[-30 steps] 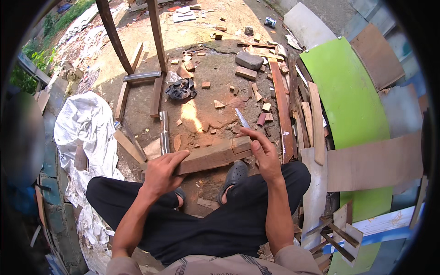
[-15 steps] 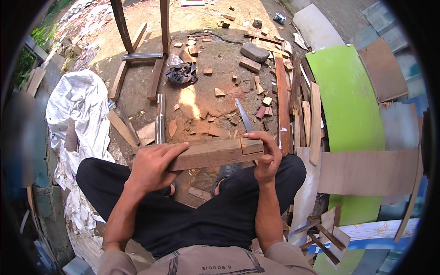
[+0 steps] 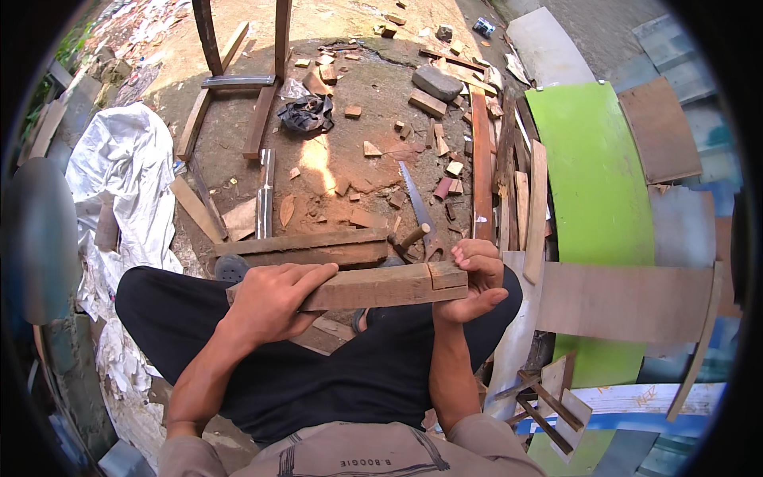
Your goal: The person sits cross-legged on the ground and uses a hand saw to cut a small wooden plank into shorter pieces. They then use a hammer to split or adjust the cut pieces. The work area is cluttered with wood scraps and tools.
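Note:
A short, thick wooden block (image 3: 373, 288) lies level across the space above my lap. My left hand (image 3: 274, 298) is closed around its left part, thumb on the near side. At the right end, my right hand (image 3: 477, 282) has its fingers curled against the wood, with the thumb sticking out to the right. Cut lines mark off a small rectangular section (image 3: 447, 275) at that end. Just beyond the block, another wooden beam (image 3: 310, 248) rests near my feet. A hand saw (image 3: 416, 199) lies on the ground past my right hand, beside a tool with a wooden handle (image 3: 416, 236).
Wood offcuts (image 3: 372, 149) and a grey stone (image 3: 436, 82) are scattered ahead. A wooden frame (image 3: 258, 123) stands front left, near a black plastic bag (image 3: 306, 114). White sheeting (image 3: 119, 175) lies left. Planks (image 3: 482, 167) and a green panel (image 3: 592, 167) lie right.
The block has come slightly lower and nearer to me, uncovering the beam and wooden-handled tool behind it. My right fingers have shifted at the block's end, and the thumb has swung outward.

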### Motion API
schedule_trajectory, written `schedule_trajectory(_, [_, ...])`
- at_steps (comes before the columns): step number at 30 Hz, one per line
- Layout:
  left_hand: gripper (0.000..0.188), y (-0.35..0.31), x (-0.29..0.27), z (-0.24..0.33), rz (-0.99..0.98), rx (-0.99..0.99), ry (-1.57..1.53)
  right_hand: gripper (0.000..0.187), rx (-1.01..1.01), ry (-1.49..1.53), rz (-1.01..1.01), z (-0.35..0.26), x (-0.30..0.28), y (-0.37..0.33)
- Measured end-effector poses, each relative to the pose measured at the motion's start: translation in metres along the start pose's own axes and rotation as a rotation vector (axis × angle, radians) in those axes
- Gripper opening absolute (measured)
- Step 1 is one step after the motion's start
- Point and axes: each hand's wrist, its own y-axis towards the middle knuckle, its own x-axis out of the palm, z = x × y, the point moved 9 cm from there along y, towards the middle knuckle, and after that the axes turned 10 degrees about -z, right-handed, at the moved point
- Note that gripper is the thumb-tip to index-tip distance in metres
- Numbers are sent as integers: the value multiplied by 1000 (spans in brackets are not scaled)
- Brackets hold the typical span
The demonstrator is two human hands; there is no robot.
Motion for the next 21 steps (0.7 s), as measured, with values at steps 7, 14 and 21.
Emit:
schedule_trajectory(7, [70, 4, 4, 10, 15, 42, -5, 64, -9, -47, -12, -12, -5, 7])
schedule_trajectory(14, [69, 6, 4, 11, 19, 54, -13, 51, 83, -4, -35, -6, -7, 6])
schedule_trajectory(21, [64, 6, 12, 13, 47, 48, -61, 48, 124, -140, -33, -10, -11, 17])
